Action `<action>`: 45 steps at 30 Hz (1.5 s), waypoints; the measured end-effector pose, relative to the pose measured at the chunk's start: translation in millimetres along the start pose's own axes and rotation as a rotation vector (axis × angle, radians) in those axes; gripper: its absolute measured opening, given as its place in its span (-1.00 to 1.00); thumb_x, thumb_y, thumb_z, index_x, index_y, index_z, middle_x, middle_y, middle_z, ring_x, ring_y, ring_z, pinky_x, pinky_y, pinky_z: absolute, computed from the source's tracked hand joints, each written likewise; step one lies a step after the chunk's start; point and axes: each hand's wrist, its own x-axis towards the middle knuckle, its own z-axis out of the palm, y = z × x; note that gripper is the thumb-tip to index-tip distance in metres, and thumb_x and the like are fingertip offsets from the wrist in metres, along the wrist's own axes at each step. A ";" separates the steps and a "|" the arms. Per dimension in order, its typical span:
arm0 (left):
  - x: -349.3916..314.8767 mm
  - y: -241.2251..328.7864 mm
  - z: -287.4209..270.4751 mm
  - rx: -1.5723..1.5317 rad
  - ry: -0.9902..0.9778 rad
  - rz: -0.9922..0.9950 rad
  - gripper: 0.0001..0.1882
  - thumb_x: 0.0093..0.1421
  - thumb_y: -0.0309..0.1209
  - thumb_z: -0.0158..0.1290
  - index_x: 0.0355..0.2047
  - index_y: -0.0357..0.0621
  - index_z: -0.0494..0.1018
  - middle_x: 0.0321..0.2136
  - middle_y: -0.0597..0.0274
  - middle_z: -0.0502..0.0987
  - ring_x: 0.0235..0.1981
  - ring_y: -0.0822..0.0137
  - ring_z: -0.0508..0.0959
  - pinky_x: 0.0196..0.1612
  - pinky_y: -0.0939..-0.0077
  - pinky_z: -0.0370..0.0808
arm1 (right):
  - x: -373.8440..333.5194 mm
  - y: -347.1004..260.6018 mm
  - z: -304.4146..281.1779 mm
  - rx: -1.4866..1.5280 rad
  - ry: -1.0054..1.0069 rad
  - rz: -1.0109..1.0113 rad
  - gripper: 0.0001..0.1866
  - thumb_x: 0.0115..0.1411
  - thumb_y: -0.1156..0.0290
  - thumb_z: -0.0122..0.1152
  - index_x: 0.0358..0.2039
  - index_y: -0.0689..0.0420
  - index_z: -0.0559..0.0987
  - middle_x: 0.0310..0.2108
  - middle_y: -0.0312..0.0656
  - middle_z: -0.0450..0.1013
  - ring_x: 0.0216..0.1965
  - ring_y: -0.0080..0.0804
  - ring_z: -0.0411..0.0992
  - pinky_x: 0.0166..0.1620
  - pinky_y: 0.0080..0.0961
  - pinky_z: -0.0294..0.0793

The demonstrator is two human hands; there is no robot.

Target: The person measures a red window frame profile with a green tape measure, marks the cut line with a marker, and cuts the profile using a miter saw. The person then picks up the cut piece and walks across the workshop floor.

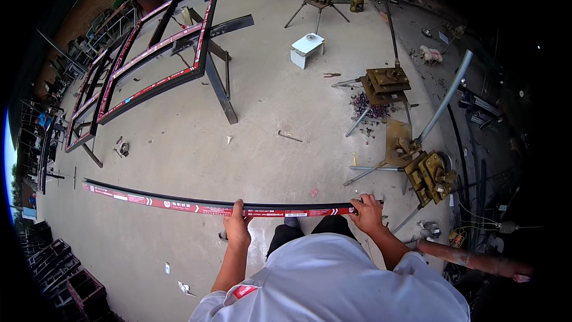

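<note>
Long metal bar (202,204), dark with red protective film along its face, held level at about waist height across the body, above the concrete floor (179,161). Left hand (238,226) closed around it near mid-length; right hand (367,213) closed on its right end. The far end reaches well out to the left, unsupported.

Step in hand, as judged: carrying or lining up the bar, its right end near the yellow lever-operated press (426,173) on stands by the right side. Feeding it in would call for keeping the long free end level and square.

Farther off: a framed panel of the same red-filmed bars (149,53) on trestles toward the floor's far left; a second press (387,80); a small white stool (307,46).
</note>
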 end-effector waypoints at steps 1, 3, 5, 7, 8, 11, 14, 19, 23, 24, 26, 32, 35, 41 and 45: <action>25.3 21.1 19.0 0.049 -0.052 0.002 -0.81 0.36 -0.24 0.22 -0.28 -0.03 0.48 -0.40 0.36 0.55 -0.41 0.46 0.60 -0.28 0.46 0.65 | 11.0 -7.0 -2.7 0.022 0.015 0.053 -0.57 0.03 0.20 0.51 -0.03 -0.10 0.73 -0.01 -0.14 0.47 0.10 -0.06 0.42 0.06 0.00 0.42; 66.3 57.4 66.9 0.088 -0.153 0.045 -0.80 0.36 -0.27 0.24 -0.28 -0.08 0.50 -0.37 0.36 0.54 -0.36 0.46 0.57 -0.23 0.41 0.65 | 37.7 -10.7 0.9 0.064 0.081 0.114 -0.54 -0.01 0.23 0.55 -0.04 -0.09 0.73 -0.05 -0.11 0.48 0.07 -0.03 0.44 0.08 -0.04 0.45; 99.1 86.8 120.1 0.121 -0.218 0.079 -0.80 0.37 -0.27 0.26 -0.29 -0.06 0.50 -0.38 0.37 0.54 -0.36 0.48 0.55 -0.23 0.41 0.64 | 66.6 -13.4 5.8 0.101 0.132 0.174 -0.53 -0.03 0.25 0.57 -0.04 -0.08 0.73 -0.05 -0.10 0.48 0.05 -0.02 0.45 0.07 -0.06 0.46; 127.9 103.9 170.1 0.157 -0.271 0.097 -0.80 0.38 -0.29 0.26 -0.34 -0.03 0.51 -0.41 0.40 0.54 -0.39 0.52 0.53 -0.25 0.44 0.60 | 100.4 -10.9 8.8 0.125 0.124 0.227 -0.51 -0.05 0.28 0.59 -0.03 -0.03 0.73 -0.09 -0.07 0.49 0.00 0.01 0.46 0.04 -0.09 0.48; 146.1 107.3 191.7 0.156 -0.314 0.107 -0.80 0.39 -0.30 0.25 -0.37 -0.03 0.52 -0.43 0.42 0.54 -0.41 0.54 0.52 -0.25 0.46 0.59 | 118.3 -4.6 13.3 0.145 0.115 0.248 -0.50 -0.05 0.29 0.59 -0.03 -0.02 0.73 -0.10 -0.06 0.49 -0.01 0.01 0.47 0.04 -0.10 0.48; 194.8 114.5 247.6 0.187 -0.376 0.123 -0.76 0.41 -0.29 0.24 -0.41 -0.04 0.56 -0.47 0.45 0.54 -0.45 0.57 0.49 -0.28 0.50 0.56 | 180.3 12.3 27.6 0.187 0.128 0.269 -0.50 -0.06 0.33 0.60 -0.03 0.00 0.72 -0.14 -0.06 0.49 -0.03 0.02 0.47 0.02 -0.11 0.51; 247.6 122.7 292.9 0.262 -0.409 0.095 -0.75 0.42 -0.25 0.23 -0.40 -0.04 0.57 -0.47 0.44 0.55 -0.46 0.58 0.50 -0.32 0.52 0.56 | 245.6 38.6 27.2 0.216 0.057 0.274 -0.49 -0.06 0.32 0.60 -0.02 -0.01 0.72 -0.15 -0.06 0.48 -0.05 0.01 0.48 0.00 -0.11 0.55; 316.3 170.8 388.7 0.324 -0.415 0.115 -0.73 0.44 -0.23 0.21 -0.39 -0.06 0.54 -0.46 0.42 0.55 -0.46 0.56 0.52 -0.31 0.50 0.60 | 377.0 76.5 -10.9 0.267 0.022 0.228 -0.52 -0.02 0.29 0.59 -0.03 -0.03 0.71 -0.13 -0.07 0.48 -0.04 0.01 0.48 -0.01 -0.10 0.53; 374.2 208.4 476.2 0.284 -0.462 0.091 -0.73 0.45 -0.22 0.20 -0.36 -0.10 0.57 -0.43 0.38 0.59 -0.44 0.54 0.55 -0.34 0.52 0.61 | 464.6 94.9 -40.0 0.182 0.088 0.293 -0.58 0.01 0.27 0.57 -0.06 -0.10 0.72 -0.14 -0.17 0.47 -0.03 -0.09 0.48 -0.04 -0.10 0.52; 389.1 215.7 503.9 0.276 -0.490 0.076 -0.73 0.45 -0.22 0.20 -0.35 -0.10 0.57 -0.43 0.38 0.59 -0.44 0.54 0.55 -0.34 0.53 0.61 | 484.6 99.9 -47.9 0.160 0.092 0.326 -0.58 0.01 0.27 0.57 -0.06 -0.10 0.71 -0.13 -0.18 0.47 -0.02 -0.09 0.47 -0.03 -0.10 0.51; 432.4 220.1 540.5 0.325 -0.547 0.030 -0.76 0.40 -0.18 0.25 -0.34 0.00 0.56 -0.38 0.41 0.59 -0.40 0.48 0.60 -0.30 0.46 0.62 | 516.8 103.1 -57.6 0.135 0.089 0.390 -0.58 0.02 0.26 0.56 -0.06 -0.11 0.71 -0.13 -0.18 0.47 0.00 -0.10 0.46 -0.02 -0.08 0.50; 547.5 211.8 676.5 0.483 -0.729 -0.109 -0.76 0.40 -0.19 0.24 -0.34 -0.03 0.61 -0.40 0.40 0.62 -0.40 0.50 0.61 -0.28 0.50 0.63 | 582.3 97.4 -40.9 0.123 0.142 0.698 -0.58 0.02 0.26 0.55 -0.06 -0.11 0.71 -0.12 -0.14 0.48 0.02 -0.07 0.46 0.02 -0.08 0.51; 598.1 224.8 739.7 0.602 -0.859 -0.178 -0.76 0.37 -0.17 0.27 -0.36 -0.01 0.60 -0.42 0.43 0.62 -0.39 0.51 0.60 -0.29 0.49 0.61 | 619.1 67.4 -46.9 0.185 0.143 0.864 -0.60 0.04 0.24 0.53 -0.06 -0.11 0.71 -0.13 -0.12 0.49 0.03 -0.03 0.46 0.05 -0.09 0.53; 648.9 250.2 867.5 0.769 -1.005 -0.186 -0.70 0.36 -0.11 0.27 -0.38 -0.02 0.57 -0.45 0.41 0.59 -0.43 0.53 0.53 -0.30 0.54 0.53 | 697.6 41.9 -63.4 0.196 0.154 1.031 -0.56 0.02 0.22 0.54 -0.06 -0.02 0.72 -0.19 -0.04 0.52 -0.07 0.01 0.50 0.01 -0.16 0.56; 669.5 235.7 932.0 0.781 -1.036 -0.192 -0.70 0.36 -0.12 0.28 -0.38 -0.03 0.56 -0.45 0.42 0.59 -0.45 0.55 0.53 -0.37 0.56 0.49 | 741.9 55.0 -59.4 0.238 0.166 1.102 -0.64 0.08 0.20 0.50 -0.09 -0.06 0.71 -0.13 -0.06 0.53 -0.04 0.02 0.50 -0.01 -0.08 0.57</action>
